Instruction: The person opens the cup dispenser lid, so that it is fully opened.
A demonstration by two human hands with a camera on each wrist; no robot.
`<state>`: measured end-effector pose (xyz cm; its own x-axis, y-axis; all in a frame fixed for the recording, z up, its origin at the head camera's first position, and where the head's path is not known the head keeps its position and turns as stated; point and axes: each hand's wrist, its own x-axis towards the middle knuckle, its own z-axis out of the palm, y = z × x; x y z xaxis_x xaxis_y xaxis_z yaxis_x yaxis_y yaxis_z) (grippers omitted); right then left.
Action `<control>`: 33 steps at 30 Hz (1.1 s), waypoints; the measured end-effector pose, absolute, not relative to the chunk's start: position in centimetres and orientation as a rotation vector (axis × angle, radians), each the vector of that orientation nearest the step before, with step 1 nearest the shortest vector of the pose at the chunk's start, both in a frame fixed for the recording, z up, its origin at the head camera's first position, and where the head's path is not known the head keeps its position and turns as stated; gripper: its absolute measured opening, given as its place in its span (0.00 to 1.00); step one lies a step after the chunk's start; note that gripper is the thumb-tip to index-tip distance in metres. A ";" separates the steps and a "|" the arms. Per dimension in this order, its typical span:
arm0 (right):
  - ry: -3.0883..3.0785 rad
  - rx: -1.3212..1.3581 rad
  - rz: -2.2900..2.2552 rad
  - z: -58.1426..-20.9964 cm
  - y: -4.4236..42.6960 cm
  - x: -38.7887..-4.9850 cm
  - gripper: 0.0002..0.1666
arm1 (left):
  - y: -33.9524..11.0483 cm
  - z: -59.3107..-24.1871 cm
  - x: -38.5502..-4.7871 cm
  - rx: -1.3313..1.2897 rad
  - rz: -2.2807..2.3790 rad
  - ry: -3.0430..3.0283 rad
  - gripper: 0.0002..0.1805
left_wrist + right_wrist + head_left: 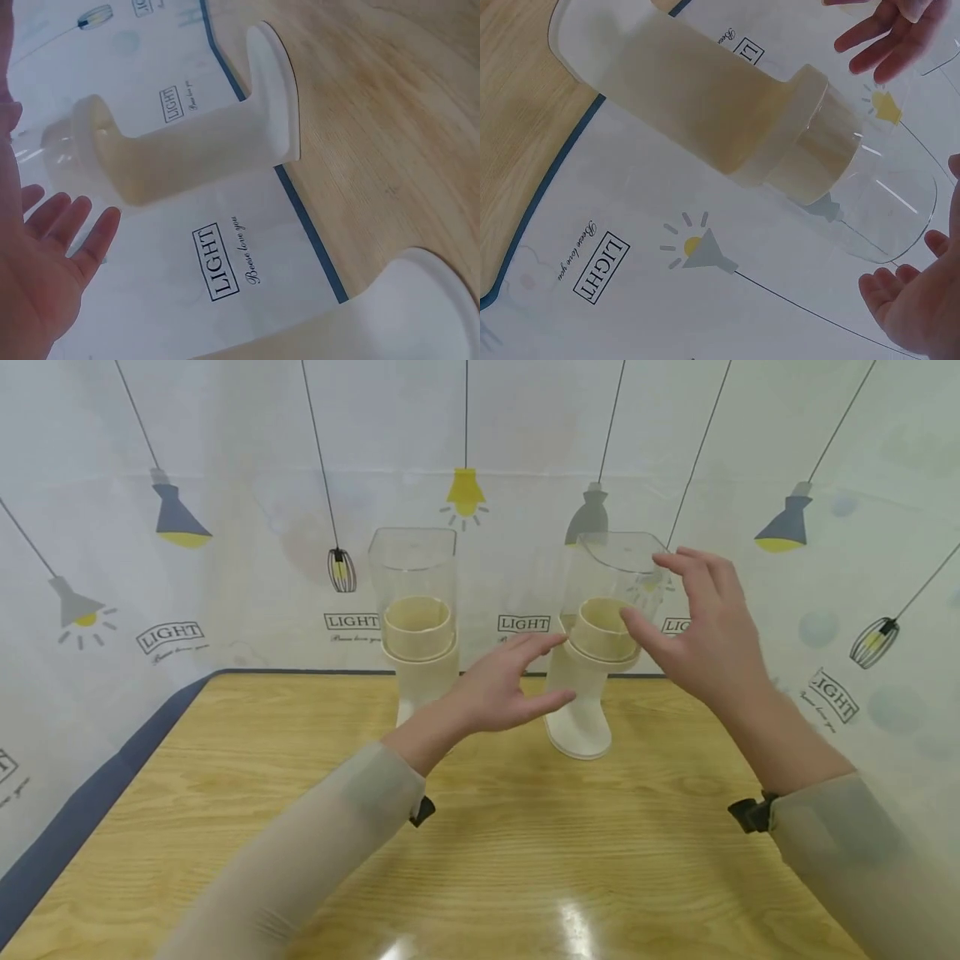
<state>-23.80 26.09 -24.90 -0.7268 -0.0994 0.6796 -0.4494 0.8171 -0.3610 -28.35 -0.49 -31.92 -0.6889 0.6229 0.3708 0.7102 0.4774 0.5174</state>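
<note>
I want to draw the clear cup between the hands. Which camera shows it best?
The right wrist view, because the clear cup looks biggest there, right up to its top. The head view shows it smaller, partly covered by the right hand. The left wrist view shows only a faint part, without its top.

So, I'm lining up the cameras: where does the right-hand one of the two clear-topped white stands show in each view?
Head: right of centre, the white stand is upright between the left hand and right hand.
Left wrist: upper left to upper middle, sideways, clear top toward the left.
Right wrist: slanting from upper left to right of centre, foot at upper left.
Shared landmark: the dark blue strip along the tabletop's far edge.
</note>
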 end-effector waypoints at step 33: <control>-2.289 0.241 0.846 -26.5 24.6 -28.2 0.37 | 6.8 -34.2 -34.9 -0.839 -1.604 -2.593 0.71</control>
